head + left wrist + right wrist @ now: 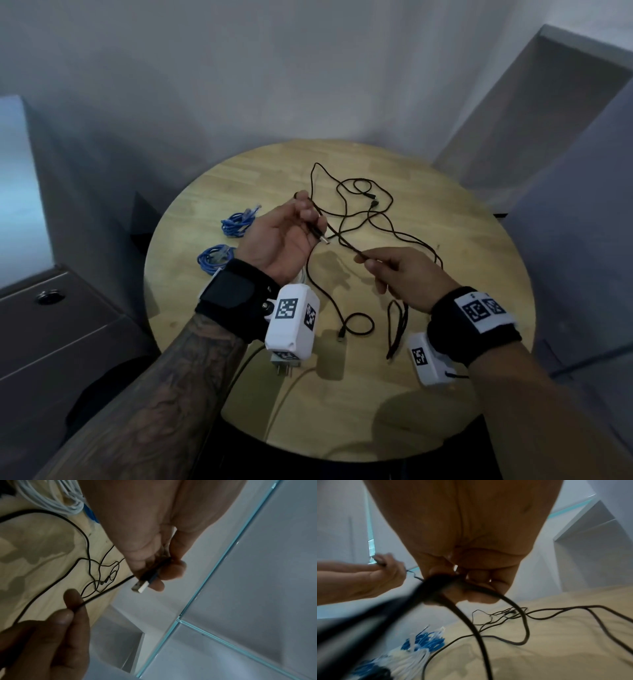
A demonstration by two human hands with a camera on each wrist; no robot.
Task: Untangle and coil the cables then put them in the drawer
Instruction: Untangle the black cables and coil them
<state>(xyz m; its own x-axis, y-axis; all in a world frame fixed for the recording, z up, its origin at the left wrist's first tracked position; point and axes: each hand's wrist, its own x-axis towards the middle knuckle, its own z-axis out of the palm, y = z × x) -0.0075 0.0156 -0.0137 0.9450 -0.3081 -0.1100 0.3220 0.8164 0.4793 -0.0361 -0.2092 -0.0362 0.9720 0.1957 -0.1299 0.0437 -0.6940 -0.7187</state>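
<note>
A long black cable (371, 219) lies tangled in loose loops across the round wooden table (462, 260). My left hand (294, 226) pinches its USB plug end (142, 584) above the table, palm up. My right hand (390, 270) pinches the same black cable (102, 593) a short way along, with a few loops (397, 329) hanging below it. Two coiled blue cables (236, 222) (215, 257) lie at the table's left side. A coiled white cable (51, 497) lies under my left wrist.
A grey cabinet with drawers (54, 329) stands to the left of the table. Grey shelving (548, 113) stands at the back right. A thin lead (287, 387) hangs from the left wrist camera over the near table edge.
</note>
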